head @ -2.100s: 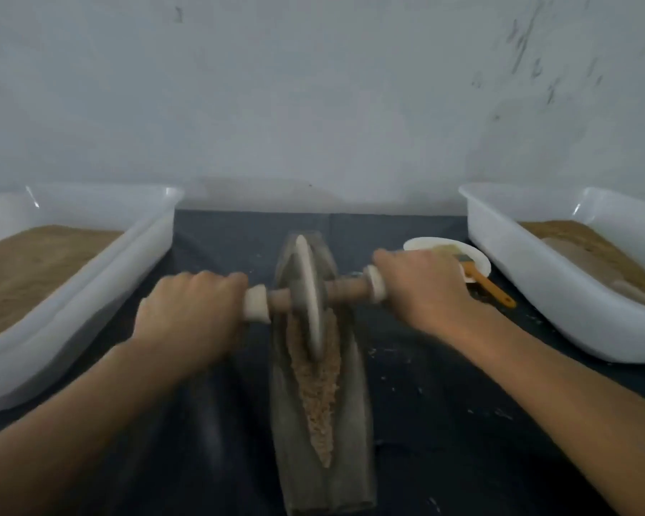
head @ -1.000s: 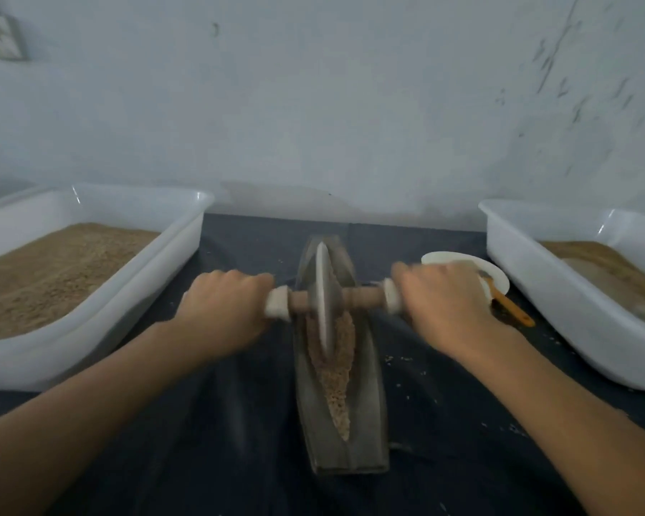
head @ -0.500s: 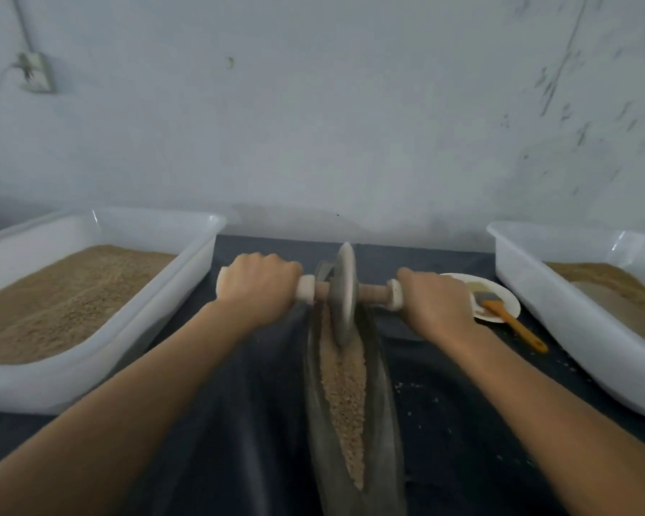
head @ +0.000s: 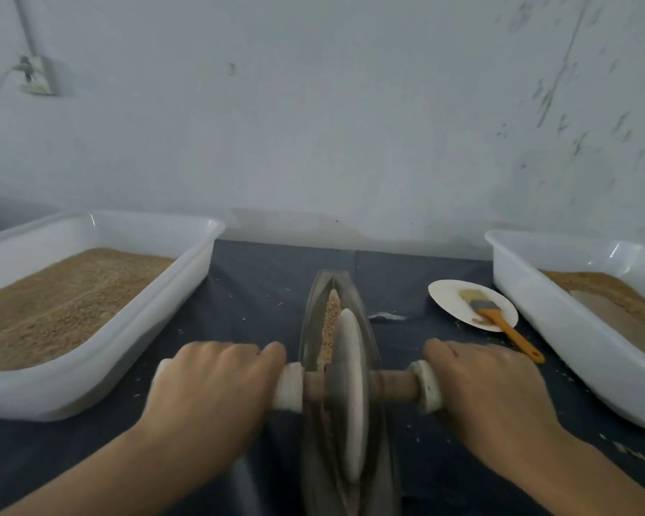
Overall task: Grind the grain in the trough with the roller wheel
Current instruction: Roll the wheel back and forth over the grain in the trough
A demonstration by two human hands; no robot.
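Note:
A narrow boat-shaped grey trough [head: 311, 329] lies lengthwise on the dark cloth in the middle. Brown grain [head: 330, 322] fills its groove beyond the wheel. The pale roller wheel [head: 349, 389] stands upright in the groove near the trough's middle, on a wooden axle with white end caps. My left hand [head: 209, 396] grips the left handle and my right hand [head: 488, 392] grips the right handle, both knuckles up. The trough's near end runs out of view at the bottom.
A white tub [head: 101, 351] of brown grain stands at the left, and another white tub [head: 581, 340] with ground material at the right. A small white plate [head: 447, 296] carries an orange-handled brush [head: 499, 322]. The wall rises right behind the table.
The wheel has rolled back toward me from the trough's far end to its middle, uncovering grain beyond it. Both hands came back with the handles, and the view tilted.

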